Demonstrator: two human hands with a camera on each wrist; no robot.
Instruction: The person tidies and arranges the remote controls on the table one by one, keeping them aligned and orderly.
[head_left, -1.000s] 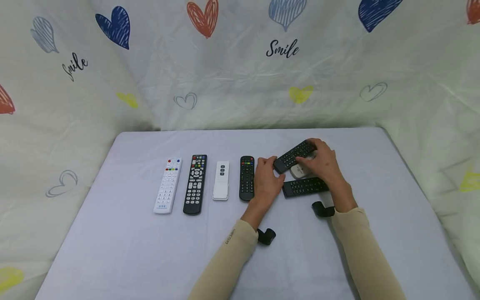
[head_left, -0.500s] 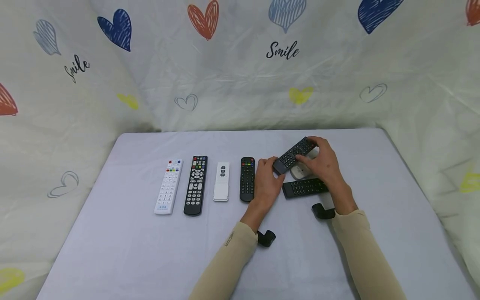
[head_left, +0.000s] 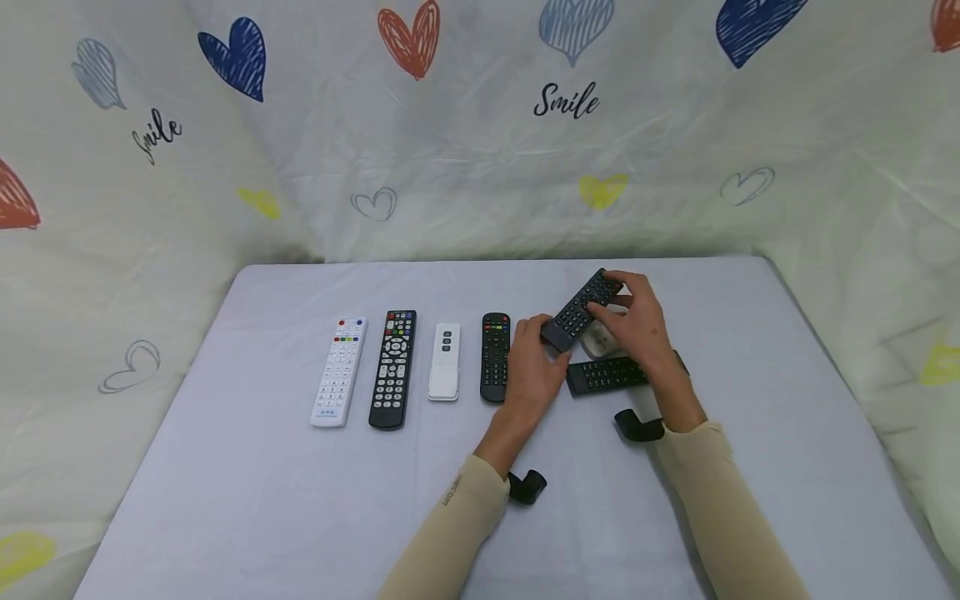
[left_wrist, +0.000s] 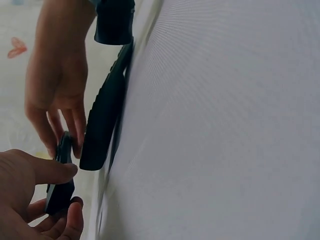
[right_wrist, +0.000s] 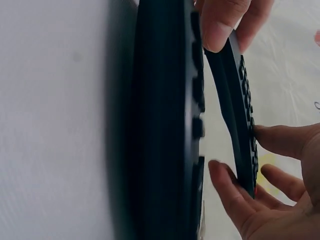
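Observation:
Between both hands a black remote control (head_left: 579, 313) is held at a slant above the table. My left hand (head_left: 531, 373) pinches its lower end between thumb and fingers. The upper end is gripped by my right hand (head_left: 637, 323), thumb on the button side. In the right wrist view the held remote (right_wrist: 240, 115) appears edge-on, fingers of the right hand (right_wrist: 280, 185) around it. Below lies a second black remote (head_left: 603, 376), partly hidden by the right wrist. A whitish remote (head_left: 599, 342) shows partly behind it, under the right hand.
To the left, a row of remotes lies on the white-covered table (head_left: 300, 500): a white one (head_left: 339, 372), a long black one (head_left: 392, 371), a small white one (head_left: 444, 362) and a black one (head_left: 494, 358) close beside the left hand. A heart-printed cloth (head_left: 480, 150) hangs behind.
The held remote has turned steeper, its upper end swinging up and to the left. The right hand has moved slightly left with it; both hands still hold it.

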